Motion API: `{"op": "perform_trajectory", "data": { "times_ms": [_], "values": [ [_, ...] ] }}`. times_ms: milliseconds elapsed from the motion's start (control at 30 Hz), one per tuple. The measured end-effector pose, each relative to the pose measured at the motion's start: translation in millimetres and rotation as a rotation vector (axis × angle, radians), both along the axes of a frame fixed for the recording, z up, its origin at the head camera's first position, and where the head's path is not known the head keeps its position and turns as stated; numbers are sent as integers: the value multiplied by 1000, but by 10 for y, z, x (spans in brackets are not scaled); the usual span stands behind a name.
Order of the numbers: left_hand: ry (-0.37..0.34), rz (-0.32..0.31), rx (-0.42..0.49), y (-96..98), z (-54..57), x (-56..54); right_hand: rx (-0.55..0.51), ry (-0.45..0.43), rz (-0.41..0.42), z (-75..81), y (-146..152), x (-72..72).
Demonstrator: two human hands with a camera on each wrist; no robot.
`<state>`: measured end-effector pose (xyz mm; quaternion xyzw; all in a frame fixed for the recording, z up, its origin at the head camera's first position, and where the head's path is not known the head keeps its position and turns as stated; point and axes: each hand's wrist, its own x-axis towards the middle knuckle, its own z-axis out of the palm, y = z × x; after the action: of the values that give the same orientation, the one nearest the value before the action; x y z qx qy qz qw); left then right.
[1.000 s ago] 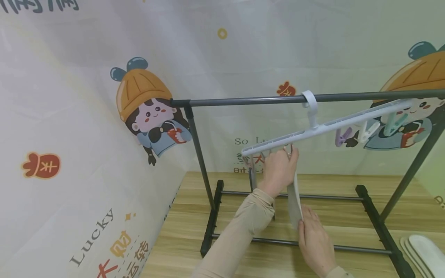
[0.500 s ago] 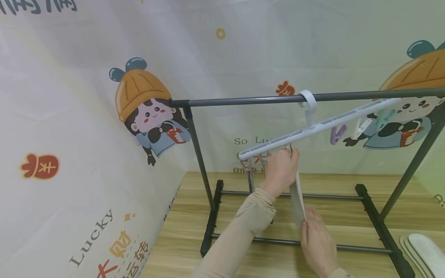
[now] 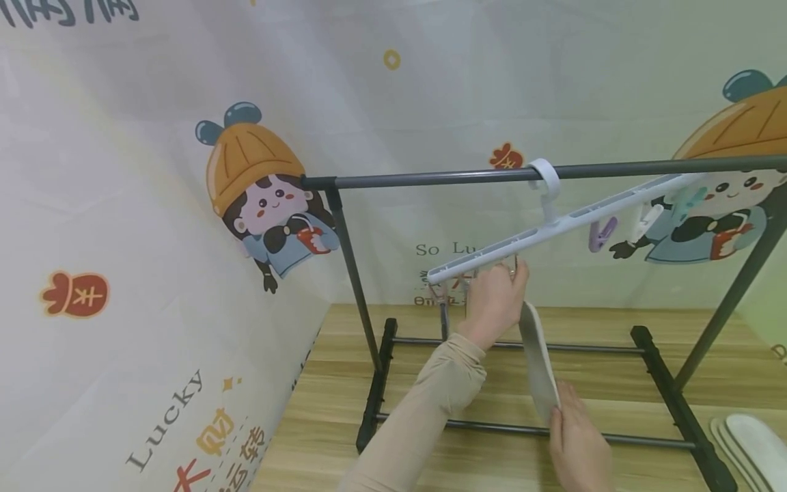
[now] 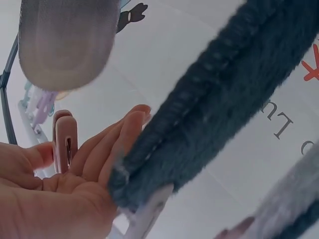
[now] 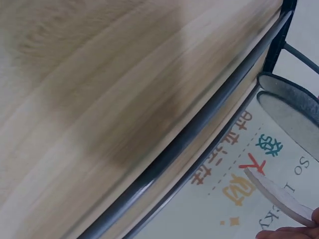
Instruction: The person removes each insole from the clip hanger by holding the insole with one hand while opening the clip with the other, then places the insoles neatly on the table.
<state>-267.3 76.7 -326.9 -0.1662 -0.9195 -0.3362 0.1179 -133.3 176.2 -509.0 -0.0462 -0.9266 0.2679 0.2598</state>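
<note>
In the head view my left hand (image 3: 496,304) is raised under the hanger's (image 3: 529,239) left half. It pinches a pink clip (image 4: 65,139), seen in the left wrist view between thumb and fingers. Below and to the right, my right hand (image 3: 579,437) grips the lower end of a thin, pale insole (image 3: 540,362) standing nearly upright. Its rounded top end, grey in the left wrist view, is apart from the clip. Beside my left fingers a dark teal plush insole (image 4: 209,104) hangs from another clip (image 4: 148,211). My right fingers (image 5: 294,233) show only at that view's corner.
The hanger hooks over a dark rack's top bar (image 3: 418,179). Purple (image 3: 602,234), white (image 3: 645,222) and teal clips hang on its right half. A stack of pale insoles (image 3: 756,451) lies on the wooden surface (image 3: 320,410) at lower right. Rack bars cross low.
My right hand has moved down and to the right with the insole, whose top end now shows below my left hand. The left hand has stayed nearly still at the clip.
</note>
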Motion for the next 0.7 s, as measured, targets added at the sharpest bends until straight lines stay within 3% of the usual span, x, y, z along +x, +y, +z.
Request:
{"op": "perform_trajectory", "data": {
  "times_ms": [200,333,500,700],
  "values": [
    [-58,-15,30,-38,-9,21,-25,16,-27,-57,65,51],
    [-55,-32,65,-62,-33,36,-31,-7,-46,-73,97,76],
    [-6,-45,14,-72,-57,35,-27,-1,-67,-88,128,94],
    [-46,-77,9,-123,-138,104,-28,48,-82,-122,160,107]
  ]
}}
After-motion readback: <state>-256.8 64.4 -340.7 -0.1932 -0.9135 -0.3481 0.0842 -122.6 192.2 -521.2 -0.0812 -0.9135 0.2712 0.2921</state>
